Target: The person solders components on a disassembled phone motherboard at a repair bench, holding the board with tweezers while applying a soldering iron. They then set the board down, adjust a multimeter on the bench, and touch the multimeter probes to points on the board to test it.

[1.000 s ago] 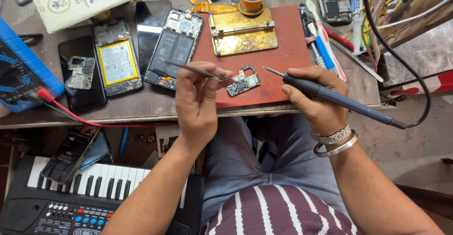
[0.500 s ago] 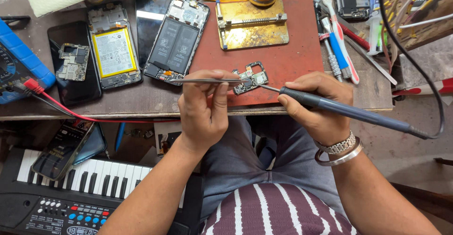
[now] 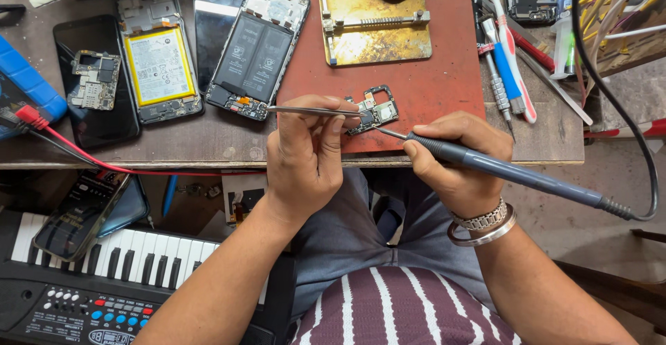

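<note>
Head view: the person is sitting at a cluttered counter [image 3: 208, 147], working at its near edge over a red mat [image 3: 444, 88]. The left hand [image 3: 305, 154] is closed around a pair of tweezers [image 3: 305, 110], whose tips are resting on a small circuit board [image 3: 374, 110] lying on the mat close to the edge. The right hand [image 3: 458, 161] is gripping a soldering iron [image 3: 506, 173] like a pen, its tip touching the board just beside the tweezer tips.

The board is sitting unclamped, so a sideways push from the iron is likely to slide it, or tip it off the near edge onto the person's lap. The iron tip is working very near the left fingertips [image 3: 340, 119], and a slip could burn them. The iron's black cable [image 3: 624, 116] is looping past the tools [image 3: 503, 61] on the right, and a snag there could jerk the tip across the board. An opened phone [image 3: 260, 47] is lying close to the tweezers' back end.
</note>
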